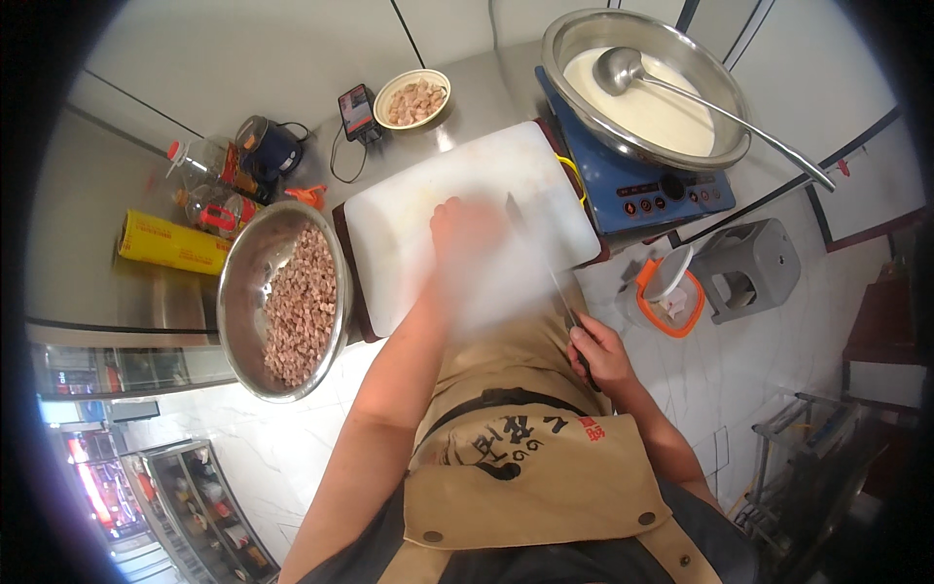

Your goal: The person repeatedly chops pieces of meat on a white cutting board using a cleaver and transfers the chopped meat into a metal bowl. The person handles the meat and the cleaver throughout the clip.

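Note:
My right hand (604,352) grips the dark handle of a kitchen knife (558,288) at the board's near right edge. Its blade points away from me over the board and is partly lost in blur. Over the white cutting board (398,208) is my left hand (471,225), its fingers bent; a blurred patch hides much of it, so whether it holds anything does not show. To the left stands a steel bowl (225,306) with diced pinkish meat (299,314) in it. Behind the board, a small cream bowl (380,117) holds paler meat pieces (416,101).
A blue induction cooker (620,201) carries a wide steel basin (733,146) of white liquid, with a ladle (759,135) across it. A phone (355,111), plastic bottles (208,164) and a yellow roll (171,241) sit behind left. On the right are an orange-rimmed container (682,321) and a grey stool (759,266).

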Action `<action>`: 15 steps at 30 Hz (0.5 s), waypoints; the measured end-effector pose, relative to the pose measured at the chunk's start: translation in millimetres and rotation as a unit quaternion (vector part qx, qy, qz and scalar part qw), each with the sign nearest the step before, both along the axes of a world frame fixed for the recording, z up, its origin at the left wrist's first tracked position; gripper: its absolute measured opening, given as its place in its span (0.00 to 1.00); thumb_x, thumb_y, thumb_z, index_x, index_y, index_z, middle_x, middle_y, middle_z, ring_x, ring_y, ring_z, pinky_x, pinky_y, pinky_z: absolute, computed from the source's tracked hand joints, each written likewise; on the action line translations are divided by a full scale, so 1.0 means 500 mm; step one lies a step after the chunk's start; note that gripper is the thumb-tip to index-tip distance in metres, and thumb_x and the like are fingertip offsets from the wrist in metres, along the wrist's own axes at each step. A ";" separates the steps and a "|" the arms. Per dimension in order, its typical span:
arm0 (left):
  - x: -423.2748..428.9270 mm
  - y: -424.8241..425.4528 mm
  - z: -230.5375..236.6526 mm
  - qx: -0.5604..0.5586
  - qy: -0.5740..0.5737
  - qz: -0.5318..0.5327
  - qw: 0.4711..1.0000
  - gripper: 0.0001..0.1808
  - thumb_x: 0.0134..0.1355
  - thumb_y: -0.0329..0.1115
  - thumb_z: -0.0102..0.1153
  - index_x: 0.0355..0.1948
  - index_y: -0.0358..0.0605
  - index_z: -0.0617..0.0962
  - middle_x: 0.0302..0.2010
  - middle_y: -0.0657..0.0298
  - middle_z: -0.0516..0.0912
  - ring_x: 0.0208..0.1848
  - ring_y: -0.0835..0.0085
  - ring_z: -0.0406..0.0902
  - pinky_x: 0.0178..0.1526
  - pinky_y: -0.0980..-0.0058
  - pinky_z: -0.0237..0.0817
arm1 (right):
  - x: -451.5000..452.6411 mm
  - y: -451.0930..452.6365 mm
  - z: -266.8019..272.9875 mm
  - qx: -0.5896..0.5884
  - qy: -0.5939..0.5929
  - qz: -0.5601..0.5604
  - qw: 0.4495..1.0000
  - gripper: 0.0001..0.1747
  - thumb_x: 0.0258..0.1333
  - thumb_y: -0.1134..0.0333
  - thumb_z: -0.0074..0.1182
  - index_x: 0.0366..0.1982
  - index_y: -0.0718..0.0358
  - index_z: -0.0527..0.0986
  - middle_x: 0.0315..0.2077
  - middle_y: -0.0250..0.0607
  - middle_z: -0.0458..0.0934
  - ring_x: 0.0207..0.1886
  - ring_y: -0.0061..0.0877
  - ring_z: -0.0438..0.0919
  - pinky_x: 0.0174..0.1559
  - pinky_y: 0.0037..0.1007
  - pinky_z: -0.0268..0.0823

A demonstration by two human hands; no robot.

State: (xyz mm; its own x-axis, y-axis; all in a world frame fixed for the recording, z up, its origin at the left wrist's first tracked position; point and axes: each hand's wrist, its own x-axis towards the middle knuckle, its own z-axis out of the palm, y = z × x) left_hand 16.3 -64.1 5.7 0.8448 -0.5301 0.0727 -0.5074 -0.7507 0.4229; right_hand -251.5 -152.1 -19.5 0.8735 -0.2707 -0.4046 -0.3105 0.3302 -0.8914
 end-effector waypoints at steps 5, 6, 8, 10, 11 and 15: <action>-0.005 -0.014 0.014 0.026 -0.004 -0.022 0.999 0.11 0.53 0.28 0.62 0.37 0.34 0.78 0.37 0.45 0.80 0.43 0.48 0.76 0.49 0.55 0.69 | -0.002 -0.009 0.005 0.020 0.008 -0.023 0.999 0.25 0.72 0.62 0.45 0.66 0.64 0.68 0.20 0.28 0.70 0.19 0.14 0.67 0.22 0.21 0.59; -0.002 -0.011 0.011 0.026 -0.007 -0.035 0.999 0.11 0.52 0.28 0.62 0.37 0.35 0.78 0.37 0.46 0.80 0.43 0.48 0.76 0.49 0.55 0.69 | -0.004 -0.012 0.007 0.027 0.023 -0.026 0.999 0.25 0.72 0.62 0.45 0.66 0.64 0.68 0.20 0.28 0.70 0.19 0.14 0.67 0.22 0.21 0.59; 0.012 0.004 -0.004 0.033 -0.021 -0.101 0.994 0.12 0.52 0.27 0.62 0.38 0.36 0.78 0.38 0.48 0.81 0.44 0.48 0.76 0.50 0.56 0.70 | -0.005 -0.019 0.010 0.025 0.022 -0.021 0.999 0.25 0.72 0.62 0.45 0.66 0.63 0.67 0.20 0.28 0.70 0.19 0.14 0.67 0.22 0.21 0.59; 0.046 0.036 -0.025 -0.055 0.005 -0.166 0.985 0.11 0.51 0.25 0.62 0.37 0.38 0.78 0.39 0.50 0.80 0.46 0.49 0.76 0.50 0.57 0.70 | -0.004 -0.025 0.012 0.024 0.029 -0.018 0.999 0.26 0.72 0.62 0.46 0.67 0.63 0.67 0.21 0.28 0.71 0.19 0.14 0.67 0.22 0.20 0.59; 0.058 0.047 -0.042 -0.084 0.025 -0.178 0.980 0.12 0.51 0.25 0.63 0.37 0.38 0.78 0.39 0.50 0.80 0.46 0.49 0.76 0.50 0.57 0.70 | -0.002 -0.027 0.013 0.023 0.031 -0.017 0.999 0.26 0.72 0.62 0.46 0.67 0.63 0.67 0.21 0.28 0.71 0.20 0.14 0.67 0.22 0.20 0.60; 0.073 0.075 -0.110 -0.197 -0.011 -0.136 0.971 0.11 0.49 0.25 0.67 0.32 0.39 0.77 0.41 0.52 0.79 0.46 0.50 0.75 0.49 0.59 0.69 | 0.012 -0.029 0.011 0.028 0.042 -0.009 0.999 0.26 0.72 0.61 0.46 0.67 0.62 0.67 0.22 0.28 0.71 0.20 0.14 0.68 0.23 0.20 0.61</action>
State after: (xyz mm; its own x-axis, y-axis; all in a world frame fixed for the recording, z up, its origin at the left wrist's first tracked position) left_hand 52.9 -26.6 -49.2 0.6738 -0.6598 0.3326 -0.6765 -0.3698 0.6369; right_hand -245.5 -166.6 -14.0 0.8313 -0.2611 -0.4907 -0.3765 0.3850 -0.8426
